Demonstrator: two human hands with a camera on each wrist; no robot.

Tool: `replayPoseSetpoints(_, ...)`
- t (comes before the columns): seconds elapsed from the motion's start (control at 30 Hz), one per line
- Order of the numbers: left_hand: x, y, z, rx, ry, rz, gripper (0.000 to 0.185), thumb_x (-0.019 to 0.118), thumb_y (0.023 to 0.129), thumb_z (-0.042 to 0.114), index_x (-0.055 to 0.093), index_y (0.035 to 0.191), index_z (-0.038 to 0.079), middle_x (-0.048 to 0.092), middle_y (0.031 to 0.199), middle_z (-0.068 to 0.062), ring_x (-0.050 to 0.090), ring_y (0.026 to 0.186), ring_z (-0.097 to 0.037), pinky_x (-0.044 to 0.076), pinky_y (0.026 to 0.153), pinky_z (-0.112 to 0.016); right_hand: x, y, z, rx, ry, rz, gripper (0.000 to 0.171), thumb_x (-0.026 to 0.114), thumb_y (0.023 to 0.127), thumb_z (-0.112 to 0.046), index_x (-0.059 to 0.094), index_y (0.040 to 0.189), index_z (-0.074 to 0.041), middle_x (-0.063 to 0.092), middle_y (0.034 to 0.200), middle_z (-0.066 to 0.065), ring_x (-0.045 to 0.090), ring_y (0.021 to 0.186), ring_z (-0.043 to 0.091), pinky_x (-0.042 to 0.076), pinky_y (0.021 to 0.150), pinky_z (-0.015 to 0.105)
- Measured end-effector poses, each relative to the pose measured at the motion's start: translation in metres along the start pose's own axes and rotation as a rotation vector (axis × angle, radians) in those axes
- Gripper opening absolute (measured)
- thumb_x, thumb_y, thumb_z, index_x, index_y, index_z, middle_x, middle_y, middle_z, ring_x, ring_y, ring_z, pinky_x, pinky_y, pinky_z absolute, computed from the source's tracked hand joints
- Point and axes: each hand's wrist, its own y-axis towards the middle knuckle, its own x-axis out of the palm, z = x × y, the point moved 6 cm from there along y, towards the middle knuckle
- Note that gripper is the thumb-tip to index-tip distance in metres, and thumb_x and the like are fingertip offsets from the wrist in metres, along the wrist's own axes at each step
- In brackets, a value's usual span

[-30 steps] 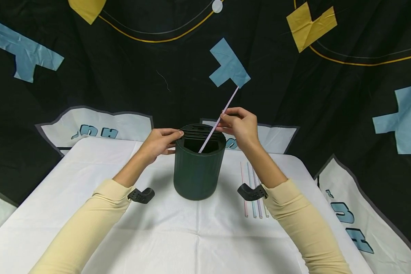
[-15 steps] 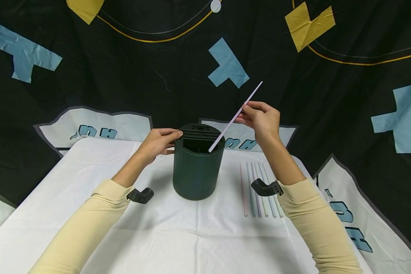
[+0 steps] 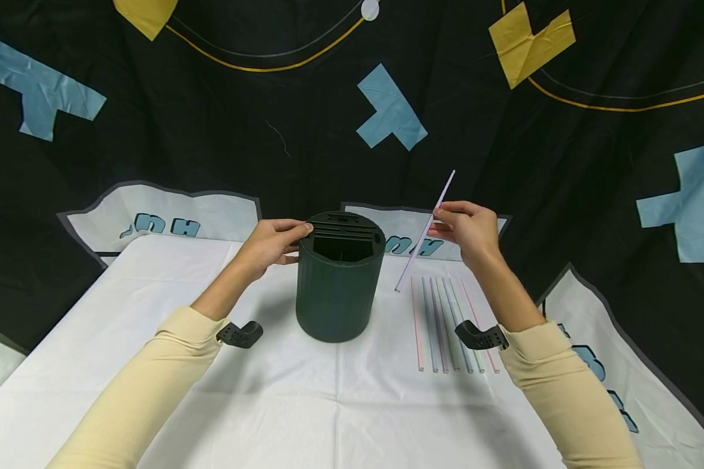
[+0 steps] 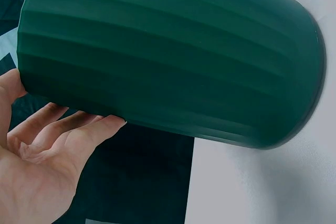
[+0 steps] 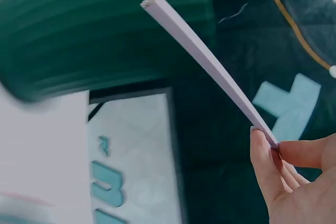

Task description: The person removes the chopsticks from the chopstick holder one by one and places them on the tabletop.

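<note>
The pale lilac straw is long, thin and held only near its upper part, so its free lower end could swing wide and knock against the row of straws lying on the white surface, scattering them; a light pinch like this might also let it slip and roll (it looks smooth). The dark green holder is tall for its base, so a sideways nudge at the rim could tip it if the steadying hand eases.

The right hand pinches the straw between thumb and fingertips, the fingers drawn narrow around it; the straw slants in the air just right of the holder, its lower tip above the near end of the straw row and apparently clear of the surface, though the head view leaves that uncertain. The left hand has its fingers curled around the holder's upper wall, thumb near the slotted top; the holder stands upright in the middle of the surface.
</note>
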Motion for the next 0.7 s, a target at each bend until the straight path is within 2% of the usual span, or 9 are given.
replayPoseSetpoints(0.13,0.000,0.000,0.000,0.000,0.000,0.000,0.041,0.064,0.101,0.029,0.064,0.131,0.002,0.066,0.126,-0.017,0.071,0.110,-0.028,0.061,0.088,-0.043,-0.003,0.006,0.029,0.039,-0.124,-0.034,0.035,0.063,0.101,-0.012,0.061,0.132,0.004,0.067,0.101,0.004,0.073,0.073,0.008,0.062,0.073,0.022)
replayPoseSetpoints(0.23,0.000,0.000,0.000,0.001,-0.002,0.002,0.040,0.065,0.101,0.029,0.064,0.130,0.002,0.067,0.124,-0.016,0.072,0.106,-0.025,0.061,0.088,-0.043,-0.002,0.010,0.053,0.063,-0.194,-0.066,0.036,0.063,0.100,-0.010,0.061,0.132,0.006,0.067,0.106,0.011,0.073,0.071,0.008,0.062,0.072,0.022)
replayPoseSetpoints(0.43,0.001,0.000,0.000,-0.003,-0.009,0.000,0.040,0.065,0.100,0.030,0.065,0.129,0.002,0.068,0.122,-0.015,0.073,0.101,-0.020,0.062,0.088,-0.042,0.006,0.011,0.102,0.127,-0.264,-0.136,0.035,0.062,0.099,-0.007,0.062,0.129,0.010,0.067,0.118,0.025,0.073,0.071,0.012,0.064,0.074,0.029)
replayPoseSetpoints(0.57,0.000,0.000,0.000,-0.003,-0.009,0.004,0.040,0.065,0.100,0.030,0.065,0.129,0.003,0.068,0.122,-0.015,0.073,0.101,-0.019,0.062,0.088,-0.042,0.011,0.011,0.129,0.154,-0.295,-0.160,0.034,0.063,0.097,-0.005,0.063,0.126,0.012,0.069,0.119,0.028,0.074,0.074,0.016,0.065,0.077,0.036)
replayPoseSetpoints(0.7,0.000,0.000,0.000,0.001,-0.014,0.003,0.039,0.065,0.101,0.029,0.065,0.129,0.002,0.068,0.120,-0.014,0.073,0.102,-0.020,0.061,0.089,-0.042,0.014,0.011,0.151,0.185,-0.322,-0.157,0.033,0.064,0.097,-0.005,0.064,0.125,0.012,0.071,0.116,0.027,0.075,0.073,0.017,0.065,0.074,0.036)
